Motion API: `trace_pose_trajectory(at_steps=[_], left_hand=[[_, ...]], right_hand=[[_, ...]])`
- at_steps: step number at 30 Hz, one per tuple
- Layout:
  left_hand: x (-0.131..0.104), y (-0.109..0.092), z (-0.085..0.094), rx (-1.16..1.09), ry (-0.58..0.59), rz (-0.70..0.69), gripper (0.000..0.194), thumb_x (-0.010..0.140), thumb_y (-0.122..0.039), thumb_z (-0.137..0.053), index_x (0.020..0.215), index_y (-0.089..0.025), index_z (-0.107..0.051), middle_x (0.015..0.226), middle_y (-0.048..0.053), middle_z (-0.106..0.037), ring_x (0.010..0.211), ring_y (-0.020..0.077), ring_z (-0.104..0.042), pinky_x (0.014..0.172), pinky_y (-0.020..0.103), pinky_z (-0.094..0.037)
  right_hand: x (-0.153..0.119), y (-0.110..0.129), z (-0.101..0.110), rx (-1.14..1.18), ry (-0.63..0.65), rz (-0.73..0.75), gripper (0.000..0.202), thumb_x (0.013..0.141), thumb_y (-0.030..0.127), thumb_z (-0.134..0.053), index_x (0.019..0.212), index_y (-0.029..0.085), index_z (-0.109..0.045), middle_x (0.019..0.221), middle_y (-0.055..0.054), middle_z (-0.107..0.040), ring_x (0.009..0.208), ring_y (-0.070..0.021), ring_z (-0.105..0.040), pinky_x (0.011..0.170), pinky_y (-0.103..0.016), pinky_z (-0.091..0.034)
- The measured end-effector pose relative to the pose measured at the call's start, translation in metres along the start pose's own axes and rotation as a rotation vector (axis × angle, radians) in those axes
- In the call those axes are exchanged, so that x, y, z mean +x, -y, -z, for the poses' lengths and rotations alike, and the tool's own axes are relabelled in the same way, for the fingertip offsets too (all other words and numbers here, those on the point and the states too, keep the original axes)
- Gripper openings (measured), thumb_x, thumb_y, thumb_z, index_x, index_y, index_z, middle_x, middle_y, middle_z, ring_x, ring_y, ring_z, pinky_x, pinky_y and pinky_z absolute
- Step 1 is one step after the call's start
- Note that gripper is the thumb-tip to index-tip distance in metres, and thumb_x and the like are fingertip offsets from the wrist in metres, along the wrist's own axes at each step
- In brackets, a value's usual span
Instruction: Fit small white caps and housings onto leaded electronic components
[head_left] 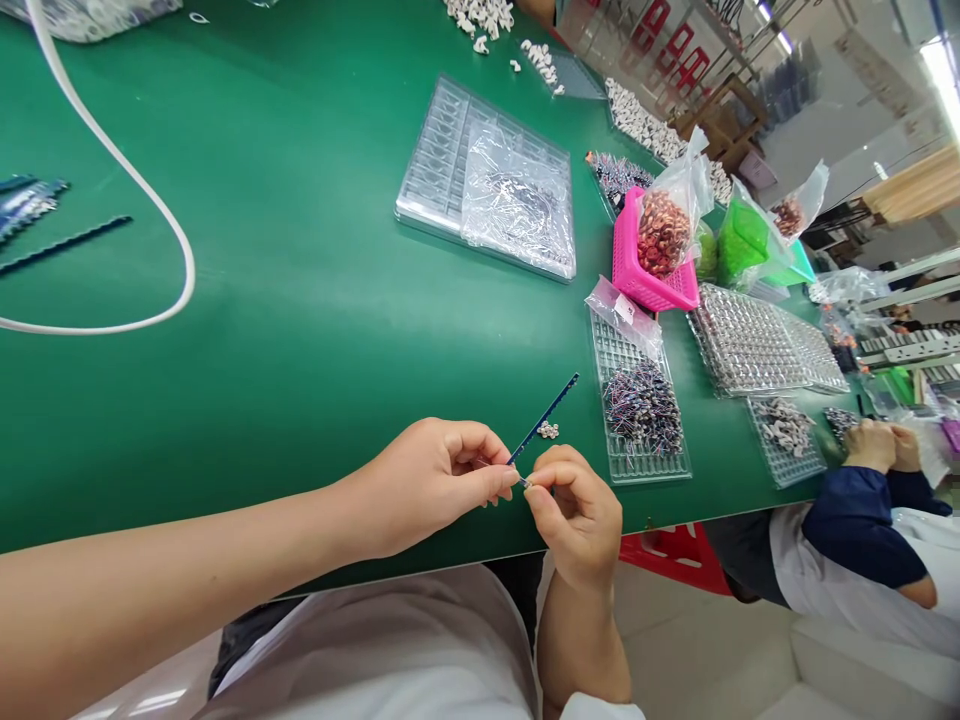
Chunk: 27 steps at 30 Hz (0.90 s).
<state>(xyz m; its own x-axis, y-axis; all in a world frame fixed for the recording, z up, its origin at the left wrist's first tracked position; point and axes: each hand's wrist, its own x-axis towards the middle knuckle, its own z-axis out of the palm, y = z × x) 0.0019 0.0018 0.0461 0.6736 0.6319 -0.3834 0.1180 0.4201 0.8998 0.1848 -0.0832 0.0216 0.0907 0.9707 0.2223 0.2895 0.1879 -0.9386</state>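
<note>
Near the front edge of the green table, my left hand pinches a thin dark blue strip with a toothed edge, which slants up and to the right. My right hand has thumb and forefinger pressed together on a tiny part at the strip's lower end, beside my left fingertips; its shape is too small to tell. A small cluster of whitish pieces lies just above my right hand. Further right, a clear tray bears a pile of small components with thin leads.
Stacked clear trays with a plastic bag lie beyond my hands. A pink basket stands at the right. A white cable loops at the left, near blue strips. At far right, another person's hands work.
</note>
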Motion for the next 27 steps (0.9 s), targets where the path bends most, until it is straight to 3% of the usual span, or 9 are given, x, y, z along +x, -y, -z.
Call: trace_pose_trajectory(at_steps=[7, 16, 27], left_hand=[[0.0004, 0.0052, -0.0004, 0.051, 0.002, -0.034, 0.024, 0.082, -0.041, -0.065, 0.078, -0.018, -0.064, 0.077, 0.003, -0.071, 0.074, 0.0192, -0.064, 0.069, 0.031, -0.052], [0.0003, 0.0088, -0.0035, -0.077, 0.017, -0.016, 0.024, 0.083, -0.041, -0.067, 0.076, -0.019, -0.060, 0.077, 0.002, -0.070, 0.081, 0.0214, -0.068, 0.078, 0.036, -0.054], [0.0007, 0.0047, -0.0031, -0.141, 0.021, 0.011, 0.023, 0.082, -0.037, -0.070, 0.075, -0.018, -0.060, 0.077, 0.002, -0.071, 0.080, 0.0183, -0.067, 0.076, 0.032, -0.052]], right_hand=[[-0.0014, -0.0005, -0.0002, -0.007, 0.008, -0.015, 0.012, 0.087, 0.011, -0.065, 0.087, 0.023, -0.066, 0.079, 0.000, -0.058, 0.074, -0.0143, -0.053, 0.064, -0.028, -0.042], [-0.0022, -0.0012, 0.0008, 0.022, 0.028, -0.057, 0.010, 0.089, 0.013, -0.063, 0.089, 0.023, -0.067, 0.083, -0.002, -0.062, 0.077, -0.0158, -0.059, 0.068, -0.030, -0.048], [-0.0023, -0.0018, 0.0005, 0.016, 0.009, -0.039, 0.010, 0.087, 0.013, -0.065, 0.089, 0.023, -0.067, 0.082, -0.002, -0.064, 0.078, -0.0167, -0.061, 0.068, -0.030, -0.049]])
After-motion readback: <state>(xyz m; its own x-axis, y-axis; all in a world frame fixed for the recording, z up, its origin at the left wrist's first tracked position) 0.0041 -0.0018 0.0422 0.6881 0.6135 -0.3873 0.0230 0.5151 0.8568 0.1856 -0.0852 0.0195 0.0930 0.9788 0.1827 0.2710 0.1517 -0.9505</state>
